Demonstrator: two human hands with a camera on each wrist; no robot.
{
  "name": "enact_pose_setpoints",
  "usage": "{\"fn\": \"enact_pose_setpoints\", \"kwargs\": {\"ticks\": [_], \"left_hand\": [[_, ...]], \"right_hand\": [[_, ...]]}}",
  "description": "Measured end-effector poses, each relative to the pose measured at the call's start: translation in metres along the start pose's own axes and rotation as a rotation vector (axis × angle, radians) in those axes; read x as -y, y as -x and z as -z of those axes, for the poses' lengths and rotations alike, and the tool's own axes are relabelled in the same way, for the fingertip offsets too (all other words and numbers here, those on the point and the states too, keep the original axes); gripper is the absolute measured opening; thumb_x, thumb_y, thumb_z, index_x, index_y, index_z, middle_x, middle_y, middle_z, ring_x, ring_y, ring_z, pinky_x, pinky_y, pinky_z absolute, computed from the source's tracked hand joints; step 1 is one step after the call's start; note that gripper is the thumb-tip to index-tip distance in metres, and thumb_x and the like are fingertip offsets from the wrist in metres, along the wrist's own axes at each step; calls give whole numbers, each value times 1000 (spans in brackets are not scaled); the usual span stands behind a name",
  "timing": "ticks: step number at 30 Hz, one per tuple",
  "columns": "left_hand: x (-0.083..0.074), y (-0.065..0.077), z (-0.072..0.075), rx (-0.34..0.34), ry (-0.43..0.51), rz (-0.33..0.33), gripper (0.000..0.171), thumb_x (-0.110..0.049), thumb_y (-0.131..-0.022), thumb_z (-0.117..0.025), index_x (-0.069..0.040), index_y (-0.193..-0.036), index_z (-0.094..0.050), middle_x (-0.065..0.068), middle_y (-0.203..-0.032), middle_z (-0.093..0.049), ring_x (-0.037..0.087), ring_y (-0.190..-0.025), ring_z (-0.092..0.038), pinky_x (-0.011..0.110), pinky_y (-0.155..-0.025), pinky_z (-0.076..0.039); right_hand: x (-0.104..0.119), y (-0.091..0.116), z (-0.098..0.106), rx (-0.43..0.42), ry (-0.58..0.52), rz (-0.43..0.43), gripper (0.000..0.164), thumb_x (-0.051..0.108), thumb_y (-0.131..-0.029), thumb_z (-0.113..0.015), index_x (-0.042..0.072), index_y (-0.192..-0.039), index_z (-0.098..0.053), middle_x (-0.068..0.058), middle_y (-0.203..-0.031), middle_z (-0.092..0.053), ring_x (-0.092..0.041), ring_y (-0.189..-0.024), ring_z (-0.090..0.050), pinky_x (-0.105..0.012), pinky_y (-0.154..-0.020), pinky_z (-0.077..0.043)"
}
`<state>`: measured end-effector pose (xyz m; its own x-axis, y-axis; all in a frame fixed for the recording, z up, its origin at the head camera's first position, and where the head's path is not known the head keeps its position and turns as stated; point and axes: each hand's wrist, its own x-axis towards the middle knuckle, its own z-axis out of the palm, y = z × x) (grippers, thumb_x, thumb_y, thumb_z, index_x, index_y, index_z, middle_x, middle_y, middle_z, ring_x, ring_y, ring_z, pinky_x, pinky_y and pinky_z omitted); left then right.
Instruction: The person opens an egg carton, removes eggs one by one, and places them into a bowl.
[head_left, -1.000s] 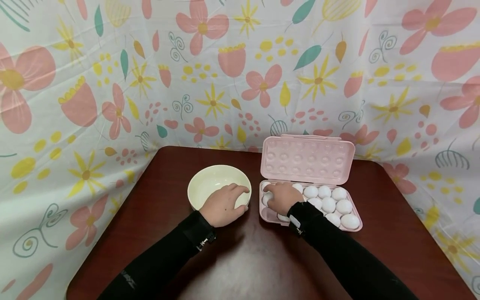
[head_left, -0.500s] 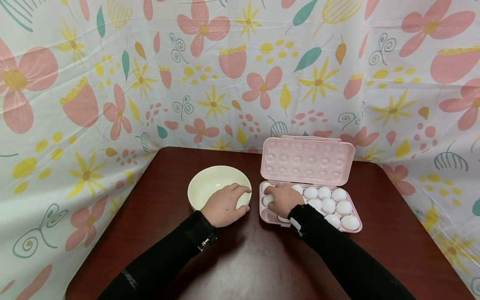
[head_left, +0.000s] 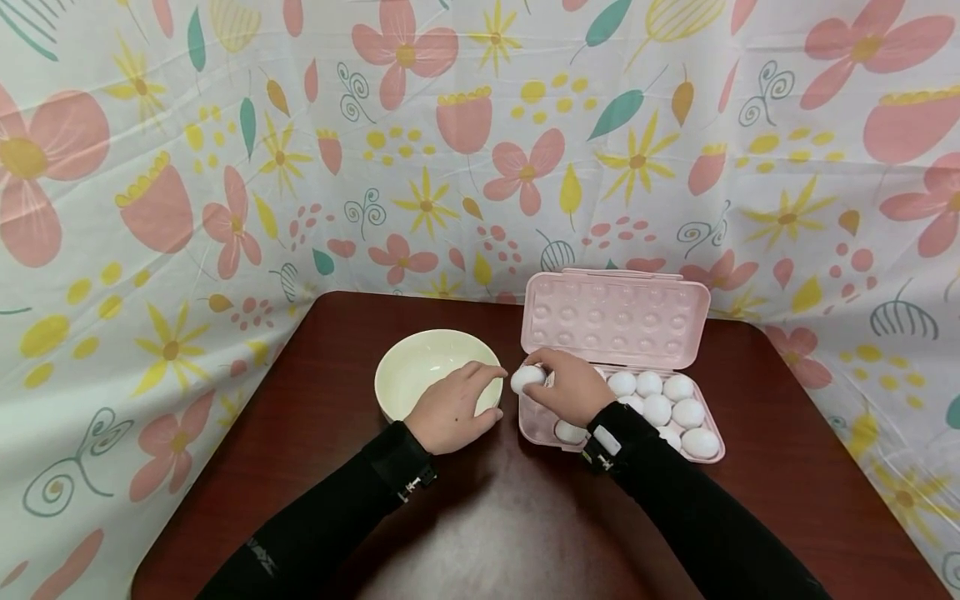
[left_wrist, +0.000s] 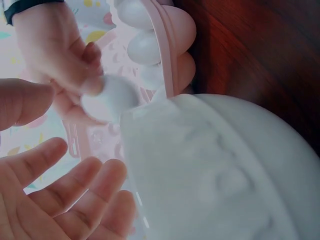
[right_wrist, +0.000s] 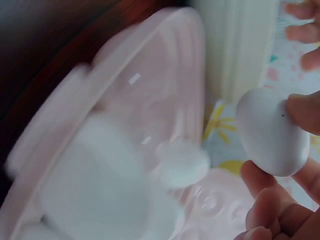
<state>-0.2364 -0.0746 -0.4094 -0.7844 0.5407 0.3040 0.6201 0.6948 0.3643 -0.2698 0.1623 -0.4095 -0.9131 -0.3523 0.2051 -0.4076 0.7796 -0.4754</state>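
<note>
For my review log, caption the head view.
A right hand holds an egg near the open egg box, left hand by the bowl.

I read this as a staged recording corner; the wider room type I cannot tell. Creased, flower-printed cloth hangs behind my bench and along both sides. Its top: dark red-brown, glossy, round-cornered. Household cue: cream bowl, pink egg carton. Recording cue: I wear black wrist straps with metal fittings.

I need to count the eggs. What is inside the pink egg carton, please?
White eggs sit in the base of the pink egg carton. The right hand and the black sleeve cover part of it, so what lies beneath cannot be seen.
</note>
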Motion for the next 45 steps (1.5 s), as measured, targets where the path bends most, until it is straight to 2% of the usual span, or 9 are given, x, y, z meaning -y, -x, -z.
{"fn": "enact_pose_setpoints", "kwargs": {"ticks": [6,10,15,21,28,33,35,42,45], "left_hand": [[0,0,-2,-43,37,-21,56,-27,-94,-71,-16,-145,-50,3,-136,-53,16,-117,-57,35,-89,-52],[-1,1,-2,-81,74,-40,54,-21,-95,-72,-16,-145,-51,5,-135,-52,17,-114,-58,36,-90,-52],[1,3,-3,-118,69,-70,52,-15,-96,-71,-16,-144,-54,6,-132,-55,17,-114,-58,34,-92,-51],[4,4,-4,-131,50,-83,48,-14,-96,-72,-17,-142,-56,6,-126,-59,17,-108,-60,34,-87,-52],[7,5,2,-114,-6,-41,46,-19,-95,-73,-19,-139,-59,4,-119,-62,16,-101,-61,35,-80,-53],[17,6,6,-91,-45,16,43,-22,-95,-73,-18,-136,-61,4,-115,-64,19,-101,-62,36,-81,-52],[22,7,7,-72,-68,43,43,-24,-94,-74,-17,-135,-61,5,-113,-65,21,-101,-62,37,-80,-51],[40,13,12,28,-93,128,41,-27,-94,-73,-17,-133,-62,4,-115,-68,25,-103,-63,40,-84,-49],[44,15,11,76,-91,130,41,-27,-95,-73,-17,-133,-62,2,-117,-69,24,-104,-63,38,-86,-48]], "right_hand": [[20,1,-1,-5,-220,-8,30,31,-91,-72,18,-118,-69,3,-95,-67,-18,-77,-62,-34,-68,-50],[30,1,-4,44,-338,-19,25,34,-94,-71,21,-116,-68,2,-95,-68,-18,-80,-64,-35,-71,-51],[33,2,-9,64,-419,-19,25,34,-96,-69,20,-116,-68,0,-95,-68,-19,-87,-63,-37,-78,-50],[31,0,-16,101,-511,-36,26,32,-99,-66,15,-118,-67,-1,-89,-69,-19,-84,-64,-38,-78,-51],[33,0,-19,107,-467,-9,25,29,-101,-63,15,-120,-67,1,-82,-67,-17,-77,-62,-34,-72,-50],[31,1,-18,84,-408,-6,28,25,-101,-60,14,-126,-66,0,-97,-70,-14,-85,-63,-36,-78,-50],[28,3,-18,72,-388,-10,29,23,-101,-61,13,-127,-66,0,-103,-70,-14,-88,-63,-37,-81,-50],[20,6,-17,65,-319,-54,30,23,-99,-60,12,-126,-66,3,-97,-67,-19,-84,-62,-37,-75,-49],[19,6,-17,57,-298,-62,31,24,-98,-61,12,-126,-66,2,-98,-67,-20,-86,-63,-37,-75,-50]]}}
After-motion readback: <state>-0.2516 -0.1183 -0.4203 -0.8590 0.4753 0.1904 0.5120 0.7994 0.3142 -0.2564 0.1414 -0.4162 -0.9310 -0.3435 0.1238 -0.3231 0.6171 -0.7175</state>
